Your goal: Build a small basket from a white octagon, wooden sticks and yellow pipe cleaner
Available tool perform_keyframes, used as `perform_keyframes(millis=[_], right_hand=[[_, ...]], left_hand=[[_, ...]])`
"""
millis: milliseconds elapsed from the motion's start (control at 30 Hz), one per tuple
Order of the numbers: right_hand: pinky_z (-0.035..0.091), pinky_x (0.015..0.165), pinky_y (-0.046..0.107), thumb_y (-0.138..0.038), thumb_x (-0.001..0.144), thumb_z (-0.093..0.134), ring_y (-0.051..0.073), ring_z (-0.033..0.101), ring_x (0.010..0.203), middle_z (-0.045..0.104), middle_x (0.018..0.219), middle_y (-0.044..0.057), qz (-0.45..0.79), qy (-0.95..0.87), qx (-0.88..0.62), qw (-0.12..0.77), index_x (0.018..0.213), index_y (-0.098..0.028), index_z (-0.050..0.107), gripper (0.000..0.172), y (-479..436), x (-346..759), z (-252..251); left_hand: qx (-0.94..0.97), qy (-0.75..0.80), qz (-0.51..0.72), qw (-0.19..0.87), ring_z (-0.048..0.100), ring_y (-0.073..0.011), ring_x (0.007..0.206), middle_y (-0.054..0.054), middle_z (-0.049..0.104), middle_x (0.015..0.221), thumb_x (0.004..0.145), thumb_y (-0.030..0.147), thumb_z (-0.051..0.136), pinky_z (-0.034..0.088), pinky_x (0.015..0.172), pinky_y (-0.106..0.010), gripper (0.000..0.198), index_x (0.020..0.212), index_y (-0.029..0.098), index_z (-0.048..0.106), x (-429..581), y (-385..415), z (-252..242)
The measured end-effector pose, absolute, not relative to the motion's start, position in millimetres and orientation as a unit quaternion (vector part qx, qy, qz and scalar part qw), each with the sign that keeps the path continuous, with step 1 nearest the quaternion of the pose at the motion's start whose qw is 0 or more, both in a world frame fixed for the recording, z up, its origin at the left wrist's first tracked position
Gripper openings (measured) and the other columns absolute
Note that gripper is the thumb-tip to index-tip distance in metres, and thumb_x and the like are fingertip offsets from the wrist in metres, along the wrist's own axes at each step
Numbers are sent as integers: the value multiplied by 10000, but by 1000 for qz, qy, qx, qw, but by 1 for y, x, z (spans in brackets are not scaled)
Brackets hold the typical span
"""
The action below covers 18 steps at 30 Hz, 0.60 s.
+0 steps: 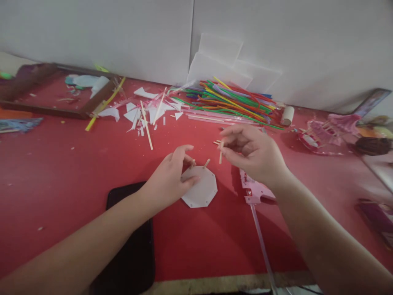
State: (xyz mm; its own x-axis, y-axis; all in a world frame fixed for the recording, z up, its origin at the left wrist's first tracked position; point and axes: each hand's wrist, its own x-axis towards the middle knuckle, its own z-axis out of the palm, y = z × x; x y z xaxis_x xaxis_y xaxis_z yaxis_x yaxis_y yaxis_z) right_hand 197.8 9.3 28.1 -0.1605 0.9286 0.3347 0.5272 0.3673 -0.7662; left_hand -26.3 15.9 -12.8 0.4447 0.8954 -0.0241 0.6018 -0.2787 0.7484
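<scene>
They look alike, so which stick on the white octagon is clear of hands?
The right stick on the white octagon; the left stick is at the left hand.

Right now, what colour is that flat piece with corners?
The flat piece is white, clearest in the head view.

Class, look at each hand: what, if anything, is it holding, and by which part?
The right hand holds a short stick by its upper end. The left hand is over the white card; whether it grips anything cannot be told.
</scene>
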Motion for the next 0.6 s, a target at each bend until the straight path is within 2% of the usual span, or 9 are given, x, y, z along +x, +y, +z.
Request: perform_keyframes(millis=[67, 133, 400, 600], right_hand=[[579, 700, 261, -228, 843, 656, 142, 703, 763, 738, 888, 19, 266, -692, -523, 420, 1041, -213, 678, 200, -2, 196, 21], [594, 718, 269, -247, 852, 668, 152, 720, 780, 754, 885, 27, 261, -679, -547, 414, 974, -208, 708, 134, -11, 196, 13], [601, 698, 240, -262, 857, 688, 154, 739, 813, 783, 890, 9, 193, -694, -576, 386, 927, -232, 740, 92, -25, 197, 3], [596, 651, 226, -200, 849, 668, 151, 743, 773, 792, 884, 8, 180, -718, -560, 371, 913, -227, 744, 103, -25, 196, 2]], left_hand=[[781, 481, 204, 342, 619, -243, 1008, -66, 661, 1082, 794, 279, 679, 489, 893, -396, 629, 1344, 181, 391, -27, 15, -14], [790, 475, 203, 330, 610, -245, 1003, -64, 654, 1069, 798, 284, 674, 486, 890, -403, 627, 1346, 174, 388, -28, 14, -16], [805, 454, 208, 320, 595, -237, 943, -49, 633, 992, 802, 277, 667, 486, 860, -411, 582, 1308, 164, 404, -28, 13, -18], [804, 443, 215, 332, 591, -247, 1042, -71, 662, 1136, 804, 253, 670, 477, 918, -410, 592, 1320, 180, 388, -26, 14, -17]])
